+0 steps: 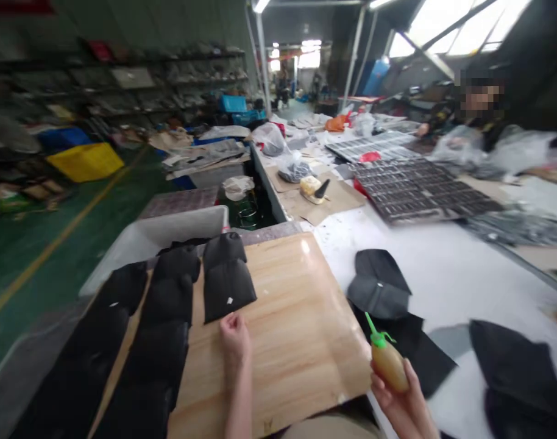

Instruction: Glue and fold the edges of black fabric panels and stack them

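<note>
The left hand (236,338) is nearer the black pad (228,286), bunched at its near edge, grip unclear; the right hand (405,399) holds 1 bottle (390,364) beside the board (297,329), nozzle (373,331) slanting away and left.

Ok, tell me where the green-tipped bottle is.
In the head view, the green-tipped bottle is at lower right, held in the right hand, just right of the wooden board.

Green-nozzled bottle (390,364) in right hand (401,407), left hand (236,338) beside black piece (229,283).
</note>
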The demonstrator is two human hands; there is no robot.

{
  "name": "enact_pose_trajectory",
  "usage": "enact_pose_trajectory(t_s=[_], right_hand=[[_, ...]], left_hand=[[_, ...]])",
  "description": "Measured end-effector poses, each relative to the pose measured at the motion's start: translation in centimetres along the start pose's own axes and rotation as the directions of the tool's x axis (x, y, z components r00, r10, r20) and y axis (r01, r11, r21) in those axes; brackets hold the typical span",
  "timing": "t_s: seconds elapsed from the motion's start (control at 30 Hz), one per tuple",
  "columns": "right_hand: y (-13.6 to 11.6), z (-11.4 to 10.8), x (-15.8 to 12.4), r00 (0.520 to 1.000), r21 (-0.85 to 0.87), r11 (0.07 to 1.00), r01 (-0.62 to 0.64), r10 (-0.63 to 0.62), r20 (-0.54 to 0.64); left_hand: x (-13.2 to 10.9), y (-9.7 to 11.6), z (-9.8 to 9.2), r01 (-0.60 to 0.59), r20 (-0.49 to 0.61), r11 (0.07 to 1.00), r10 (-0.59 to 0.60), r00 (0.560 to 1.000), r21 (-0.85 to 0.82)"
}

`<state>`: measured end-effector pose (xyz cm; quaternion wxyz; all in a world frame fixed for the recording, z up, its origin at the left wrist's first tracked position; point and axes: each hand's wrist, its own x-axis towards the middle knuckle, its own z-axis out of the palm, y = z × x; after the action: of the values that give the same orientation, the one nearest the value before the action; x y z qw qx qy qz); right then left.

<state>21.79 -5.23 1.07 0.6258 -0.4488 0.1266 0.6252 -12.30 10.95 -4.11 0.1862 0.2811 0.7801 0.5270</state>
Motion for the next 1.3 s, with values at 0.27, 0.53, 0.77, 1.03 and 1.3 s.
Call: enact_pose_trajectory(t_s=[0.27,0.53,0.77,1.03,1.3], right_hand=[[-3.8,-1.0,-2.3,0.992,0.168,0.978,0.121,-0.125,0.010],[-5.3,-5.9,-2.6,0.981,0.243,0.951,0.193,-0.184,-0.060],[-6.7,-7.0,-2.3,0.971,0.290,0.929,0.229,-0.198,-0.132],[-8.3,-5.2,-2.2,0.970,0.298,0.925,0.235,-0.204,-0.132],[-6.0,-2.1,-1.6,0.990,0.188,0.972,0.141,-0.137,-0.032]], left_hand=[[-14.8,4.3,8.5,-0.561,0.832,0.819,0.391,0.392,-0.121],[-21.4,8.9,17.8,-0.817,0.880,0.420,0.427,-0.206,-0.395],[-19.5,14.0,19.4,-0.704,0.903,0.644,0.430,0.008,-0.300],[-13.4,16.4,7.8,0.264,0.886,0.916,0.166,0.433,-0.301],[-14.7,2.6,-5.8,0.624,0.773,0.776,-0.450,0.447,0.091]])
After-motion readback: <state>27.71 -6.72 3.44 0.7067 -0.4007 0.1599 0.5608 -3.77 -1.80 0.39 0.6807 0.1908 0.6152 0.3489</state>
